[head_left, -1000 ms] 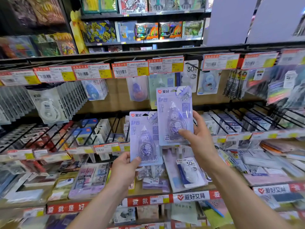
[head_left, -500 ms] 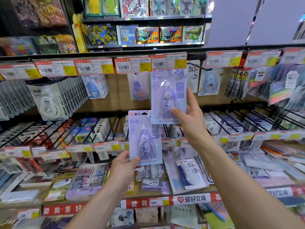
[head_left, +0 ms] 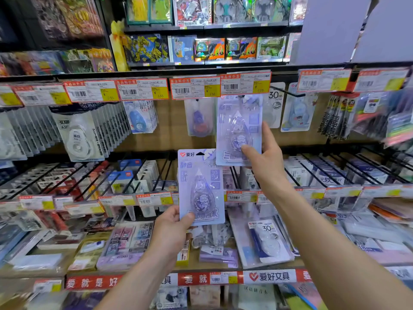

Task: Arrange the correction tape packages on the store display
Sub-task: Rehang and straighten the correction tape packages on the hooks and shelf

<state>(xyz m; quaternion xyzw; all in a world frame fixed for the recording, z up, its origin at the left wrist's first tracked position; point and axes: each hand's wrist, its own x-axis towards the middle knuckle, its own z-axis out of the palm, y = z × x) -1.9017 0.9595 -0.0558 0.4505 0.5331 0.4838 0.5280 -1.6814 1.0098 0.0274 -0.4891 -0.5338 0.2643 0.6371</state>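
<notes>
One lilac package (head_left: 201,186) is pinched at its lower edge by the left hand (head_left: 172,231), in front of the middle shelf and not yet hung. Farther up, a second package (head_left: 238,130) is gripped by the right hand (head_left: 266,157), its top tucked under the price tag (head_left: 244,82); whether it is hooked cannot be told. Both seem left to place.

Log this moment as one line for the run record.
right hand: holds raised package, top at price tags | left hand: holds second package lower | hung: not yet
</notes>
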